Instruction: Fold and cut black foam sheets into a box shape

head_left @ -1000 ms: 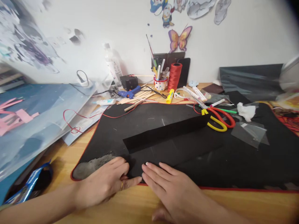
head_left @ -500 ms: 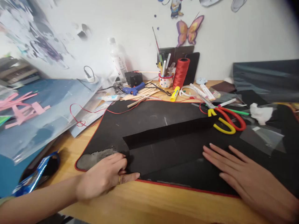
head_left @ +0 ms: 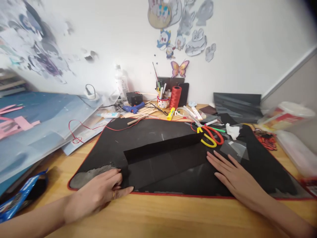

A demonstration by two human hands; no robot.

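A long black sheet lies on the black desk mat, its far edge folded up in a strip. At the sheet's left end, my left hand rests with its fingers curled in and its thumb stretched along the mat's near edge. Whatever those fingers hold, if anything, is hidden. My right hand lies flat, palm down, fingers spread, by the sheet's right end. Beyond it, scissors with yellow and red handles touch the strip's right tip.
Behind the mat are a blue glue gun, wooden sticks, a pen cup, a red thread spool and a yellow glue stick. Crumpled tissue and clear film lie right. A blue packet sits left.
The camera view has tilted up and turned right, so more of the wall and the desk's right side shows. Both hands and the black sheet stay about where they were.
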